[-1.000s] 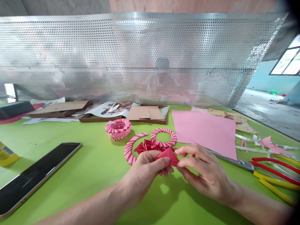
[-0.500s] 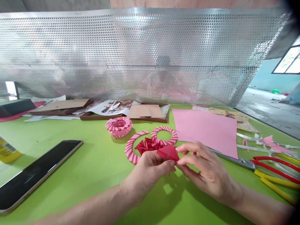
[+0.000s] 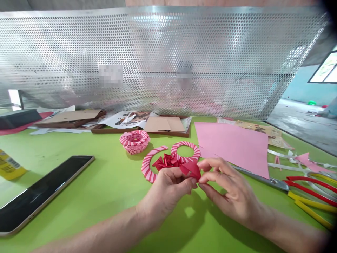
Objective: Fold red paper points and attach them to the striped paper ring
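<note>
Green table [image 3: 110,186]: phone [image 3: 44,192], scissors [image 3: 276,183], pink sheet [image 3: 233,147], striped ring [image 3: 196,151].

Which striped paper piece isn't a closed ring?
The striped arc left of the red folded papers: its far end lies free, while the flat ring and the basket-shaped piece's rim look closed.

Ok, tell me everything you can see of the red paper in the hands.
The red paper is a small, plain, folded piece, matte and angular, with a roughly triangular face showing. It is held tilted above the green table, just in front of a heap of red folded pieces. The left hand grips it, hiding its lower left; the right hand's fingertips meet its right edge. Its underside is hidden.
</note>
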